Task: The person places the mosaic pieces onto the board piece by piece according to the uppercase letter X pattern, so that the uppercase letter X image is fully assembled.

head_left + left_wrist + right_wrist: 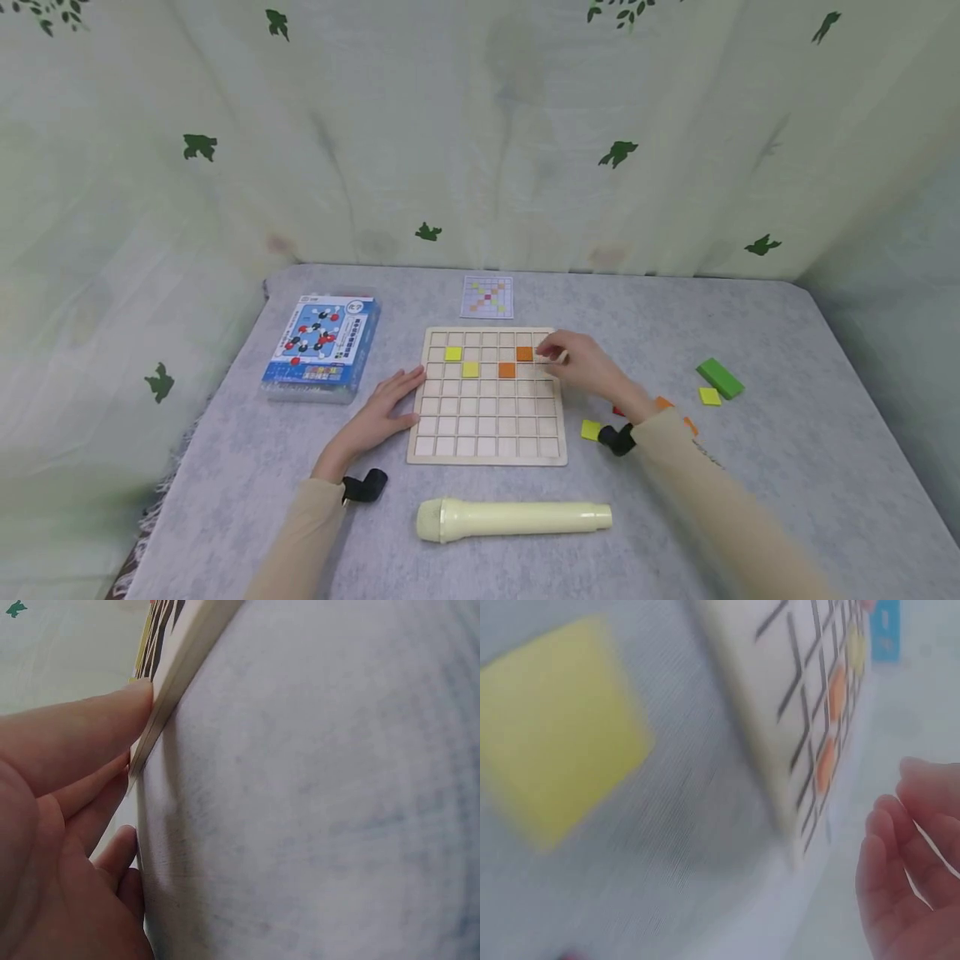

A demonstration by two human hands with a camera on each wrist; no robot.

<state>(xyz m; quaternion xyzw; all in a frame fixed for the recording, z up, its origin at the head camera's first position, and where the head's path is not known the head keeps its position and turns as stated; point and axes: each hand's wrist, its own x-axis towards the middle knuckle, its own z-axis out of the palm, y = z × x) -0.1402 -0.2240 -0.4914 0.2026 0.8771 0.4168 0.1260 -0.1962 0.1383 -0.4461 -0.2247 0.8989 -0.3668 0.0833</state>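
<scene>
My left hand (pixel 378 412) rests flat, fingers straight, against the wooden grid board's (pixel 487 429) left edge, while my right hand (pixel 581 362), fingers loosely curled and empty, hovers beside an orange tile (pixel 524 353) near its far right corner

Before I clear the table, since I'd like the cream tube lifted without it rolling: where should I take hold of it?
Grip the cream tube around its middle, from above. It lies flat, left to right, at the table's near edge, round and long, so a central grip likely balances it.
</scene>
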